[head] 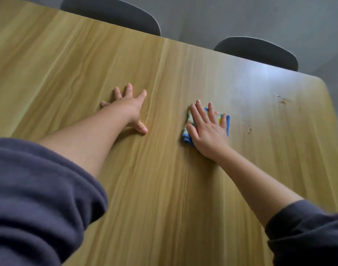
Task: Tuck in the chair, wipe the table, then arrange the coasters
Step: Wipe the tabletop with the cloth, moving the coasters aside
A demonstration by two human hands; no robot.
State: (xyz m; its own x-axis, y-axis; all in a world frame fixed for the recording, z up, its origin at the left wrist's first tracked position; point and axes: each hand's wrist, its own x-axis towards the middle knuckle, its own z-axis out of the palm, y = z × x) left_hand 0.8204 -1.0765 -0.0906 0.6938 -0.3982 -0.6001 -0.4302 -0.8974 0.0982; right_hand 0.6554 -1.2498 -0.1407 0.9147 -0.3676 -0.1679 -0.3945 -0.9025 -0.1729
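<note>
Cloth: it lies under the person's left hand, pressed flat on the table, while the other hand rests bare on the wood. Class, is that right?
No. The head view shows the cloth under the right hand, pressed flat on the table; the left hand rests bare on the wood.

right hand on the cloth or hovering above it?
Touching. In the head view the right hand lies flat, fingers spread, pressed on the folded cloth on the table; no gap shows.

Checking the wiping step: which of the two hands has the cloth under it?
The right hand presses flat on the blue-edged cloth; the left hand rests bare on the table.
</note>
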